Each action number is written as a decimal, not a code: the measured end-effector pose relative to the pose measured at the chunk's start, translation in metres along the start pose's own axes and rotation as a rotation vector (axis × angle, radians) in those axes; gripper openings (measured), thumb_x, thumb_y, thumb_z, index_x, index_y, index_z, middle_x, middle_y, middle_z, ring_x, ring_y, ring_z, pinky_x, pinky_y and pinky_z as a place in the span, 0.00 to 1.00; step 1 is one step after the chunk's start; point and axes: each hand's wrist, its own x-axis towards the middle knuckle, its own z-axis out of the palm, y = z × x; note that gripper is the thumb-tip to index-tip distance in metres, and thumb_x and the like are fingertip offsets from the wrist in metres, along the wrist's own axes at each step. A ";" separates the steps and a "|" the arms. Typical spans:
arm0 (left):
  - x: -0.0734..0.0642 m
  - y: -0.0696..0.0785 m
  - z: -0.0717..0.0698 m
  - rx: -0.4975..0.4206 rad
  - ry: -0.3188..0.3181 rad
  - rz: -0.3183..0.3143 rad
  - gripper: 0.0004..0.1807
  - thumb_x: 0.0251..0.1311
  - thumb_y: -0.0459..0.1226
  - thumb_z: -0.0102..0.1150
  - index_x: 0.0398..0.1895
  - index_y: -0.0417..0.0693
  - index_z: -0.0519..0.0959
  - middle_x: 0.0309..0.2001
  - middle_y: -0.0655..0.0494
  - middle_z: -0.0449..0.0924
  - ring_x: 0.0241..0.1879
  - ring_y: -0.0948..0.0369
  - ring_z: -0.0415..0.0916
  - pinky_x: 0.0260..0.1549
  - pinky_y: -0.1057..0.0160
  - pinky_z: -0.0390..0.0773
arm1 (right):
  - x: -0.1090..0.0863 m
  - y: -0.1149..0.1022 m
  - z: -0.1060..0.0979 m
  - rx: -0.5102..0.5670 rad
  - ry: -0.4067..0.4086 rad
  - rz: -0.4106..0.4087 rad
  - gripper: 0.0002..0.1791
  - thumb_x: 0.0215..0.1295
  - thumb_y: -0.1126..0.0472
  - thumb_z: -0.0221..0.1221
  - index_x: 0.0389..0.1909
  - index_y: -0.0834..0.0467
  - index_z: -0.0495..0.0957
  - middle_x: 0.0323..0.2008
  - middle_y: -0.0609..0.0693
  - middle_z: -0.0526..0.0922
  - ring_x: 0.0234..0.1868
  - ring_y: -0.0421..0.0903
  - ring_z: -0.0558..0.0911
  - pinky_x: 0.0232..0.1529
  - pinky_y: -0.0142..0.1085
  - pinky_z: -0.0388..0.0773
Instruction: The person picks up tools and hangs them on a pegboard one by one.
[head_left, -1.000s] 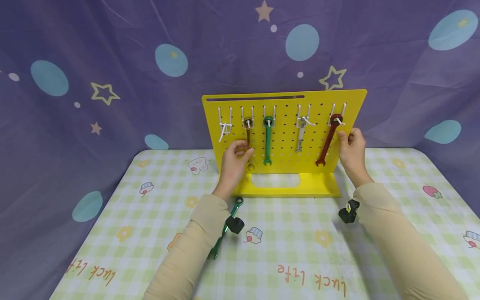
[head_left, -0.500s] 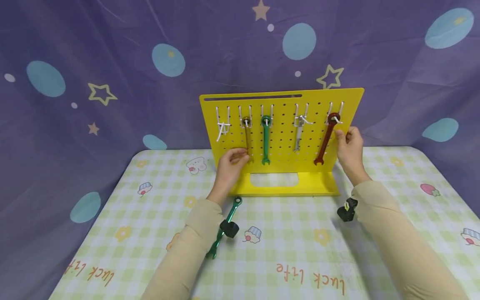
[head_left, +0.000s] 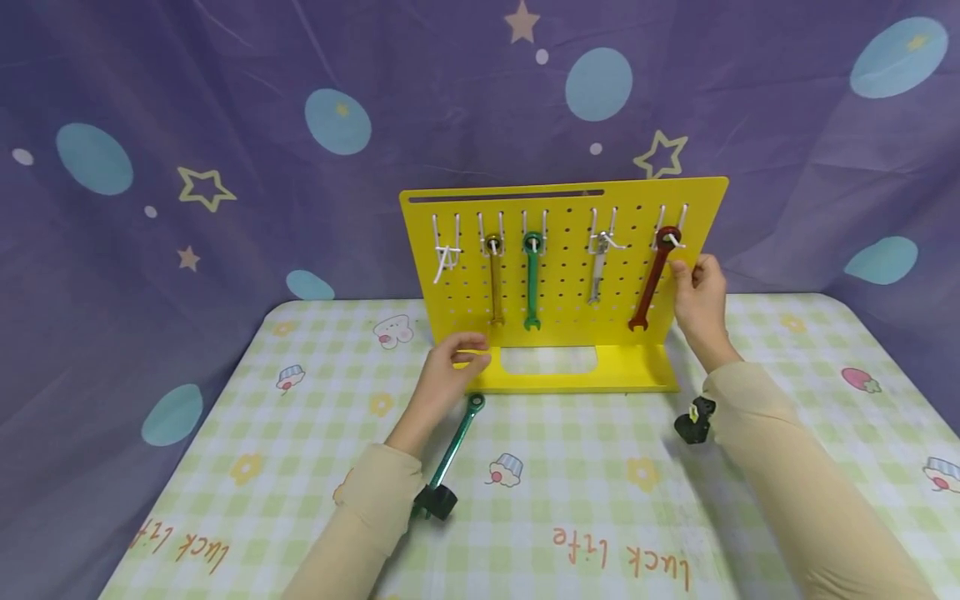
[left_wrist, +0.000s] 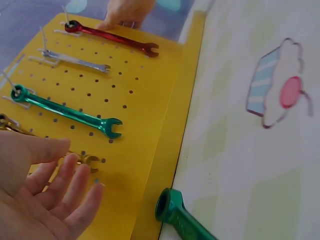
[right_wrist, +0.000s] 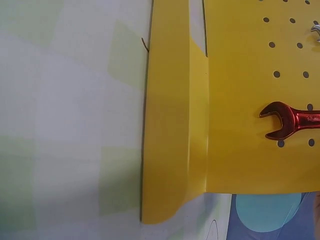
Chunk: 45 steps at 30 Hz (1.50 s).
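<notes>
A yellow pegboard (head_left: 570, 287) stands on the table, with a gold wrench (head_left: 495, 287), a green wrench (head_left: 533, 283), a small silver wrench (head_left: 598, 275) and a red wrench (head_left: 652, 283) hanging from its white hooks. My left hand (head_left: 442, 371) is before the board's lower left, just below the gold wrench, its fingers loosely bent around nothing. In the left wrist view the gold wrench's lower end (left_wrist: 91, 161) shows beyond the fingers. My right hand (head_left: 701, 304) grips the board's right edge beside the red wrench, thumb in front; its other fingers are partly hidden.
Another green wrench (head_left: 457, 442) lies on the checked tablecloth (head_left: 585, 500), partly under my left wrist's black camera (head_left: 437, 502). The leftmost hook (head_left: 447, 254) holds no wrench. A purple patterned curtain (head_left: 450, 100) hangs behind the table.
My left hand has let go of the gold wrench and moved down and toward me. The gold wrench now hangs straighter on its hook. My right hand keeps its grip on the board.
</notes>
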 end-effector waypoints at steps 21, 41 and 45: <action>-0.040 -0.012 -0.035 0.209 -0.179 -0.157 0.12 0.65 0.33 0.63 0.50 0.43 0.80 0.44 0.53 0.82 0.43 0.56 0.78 0.40 0.56 0.79 | -0.001 0.001 -0.001 -0.006 0.027 -0.025 0.14 0.71 0.53 0.50 0.37 0.62 0.67 0.28 0.41 0.71 0.25 0.34 0.67 0.28 0.24 0.64; -0.054 -0.015 -0.037 0.424 -0.266 -0.241 0.13 0.58 0.36 0.69 0.47 0.46 0.81 0.38 0.57 0.80 0.37 0.58 0.75 0.43 0.54 0.76 | -0.002 0.000 0.000 -0.005 0.033 -0.021 0.16 0.71 0.52 0.50 0.38 0.64 0.68 0.31 0.40 0.72 0.29 0.35 0.70 0.31 0.25 0.66; -0.057 -0.018 -0.033 0.458 -0.271 -0.228 0.15 0.56 0.35 0.72 0.45 0.46 0.80 0.36 0.57 0.79 0.35 0.59 0.73 0.42 0.56 0.75 | -0.003 0.001 0.000 -0.023 0.033 -0.020 0.17 0.72 0.52 0.50 0.38 0.65 0.68 0.30 0.41 0.72 0.28 0.34 0.69 0.30 0.25 0.66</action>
